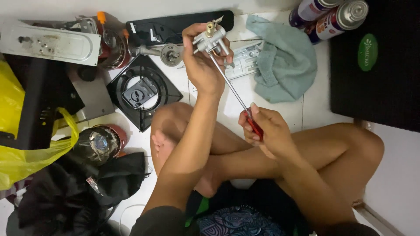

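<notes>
Screwdriver (239, 101) and valve body (211, 38) meet above the person's crossed legs, over a white tiled floor (315, 109). The left hand (202, 61) is clenched around the small grey metal valve body, held up toward the far side of the scene with its brass stem pointing away. The right hand (267, 129) grasps the screwdriver by its red handle, nearer the body and to the right; the thin steel shaft runs up and left until its tip touches the underside of the valve.

The valve body looks like cast metal: stiff, compact, probably heavier than its size suggests, with lugs and edges that give fingers purchase. Gripping it around the thick middle, as the left hand does, seems the safest hold, since the brass stem and thin tab on top look easier to bend. The long shaft may slip off a screw head if it tilts.

On the floor to the far left lie a black square burner frame (141, 91), a grey metal panel (48, 43) and a yellow plastic bag (17, 144). A green cloth (284, 65) lies to the far right of the valve, with two spray cans (332, 15) beyond it beside a black mat (376, 78).
</notes>
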